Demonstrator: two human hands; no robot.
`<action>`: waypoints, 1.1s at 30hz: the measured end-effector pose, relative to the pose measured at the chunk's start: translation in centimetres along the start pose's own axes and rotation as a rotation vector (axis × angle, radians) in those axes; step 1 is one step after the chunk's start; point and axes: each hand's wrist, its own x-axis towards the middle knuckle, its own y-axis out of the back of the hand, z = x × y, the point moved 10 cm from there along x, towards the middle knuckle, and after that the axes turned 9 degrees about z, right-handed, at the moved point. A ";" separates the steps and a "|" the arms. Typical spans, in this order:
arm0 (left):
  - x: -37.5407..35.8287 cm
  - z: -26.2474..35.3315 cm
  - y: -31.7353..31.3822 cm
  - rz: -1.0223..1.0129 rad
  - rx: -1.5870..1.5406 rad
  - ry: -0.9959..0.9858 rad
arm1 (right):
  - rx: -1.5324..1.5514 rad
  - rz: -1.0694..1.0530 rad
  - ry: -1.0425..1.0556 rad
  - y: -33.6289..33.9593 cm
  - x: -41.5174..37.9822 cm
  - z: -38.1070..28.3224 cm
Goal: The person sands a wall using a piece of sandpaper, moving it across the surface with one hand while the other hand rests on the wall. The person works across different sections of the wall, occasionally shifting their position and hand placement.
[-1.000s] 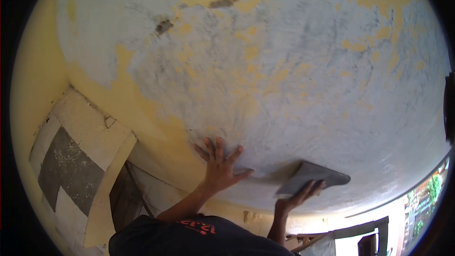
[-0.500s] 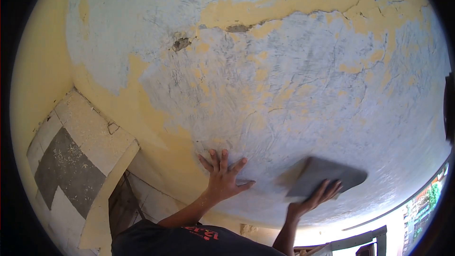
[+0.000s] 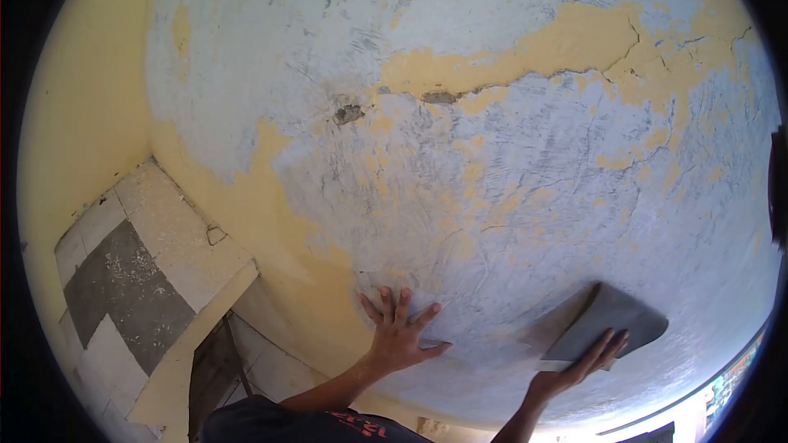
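Note:
My left hand (image 3: pixel 400 343) rests flat on the wall (image 3: pixel 525 262) with its fingers spread, holding nothing. To its right, my right hand (image 3: pixel 581 366) presses a dark grey sheet of sandpaper (image 3: pixel 624 320) against the same wall. The fingers lie across the sheet's lower part; the thumb is hidden. The sheet's left edge curls away from the wall, and a shadow falls beside it. Around both hands the wall is patchy, with pale grey-blue filler over yellow paint.
A crack (image 3: pixel 525 78) with a broken hole (image 3: pixel 349 114) runs across the upper wall. On the left is a tiled ledge (image 3: pixel 205 250) with a bent wire on it, above a dark wooden piece (image 3: pixel 215 369). Bright daylight shows at lower right.
The view has shifted, so the wall and ledge sit lower and further right. My right hand and the sandpaper have moved slightly right; the left hand stays flat on the wall.

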 end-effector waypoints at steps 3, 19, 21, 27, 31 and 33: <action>0.0 0.1 0.0 0.000 0.009 -0.004 | -0.002 -0.053 -0.023 0.4 -0.3 -0.7; -1.2 -0.3 -1.0 -0.034 -0.007 0.039 | 0.247 -0.063 0.008 -0.2 -6.7 -3.1; -1.0 -0.4 -0.9 -0.037 -0.004 0.038 | 0.265 -0.071 -0.017 -0.7 -6.0 -3.5; -1.4 -0.8 -1.5 -0.084 -0.012 0.061 | 0.207 0.015 -0.022 -0.3 -0.1 -3.1; -1.2 -0.2 -1.4 -0.111 -0.014 0.024 | 0.281 -0.053 0.039 -1.4 -8.0 -3.2; -0.1 0.4 0.1 -0.103 0.098 0.032 | 0.255 -0.071 0.023 -1.4 -6.4 -3.8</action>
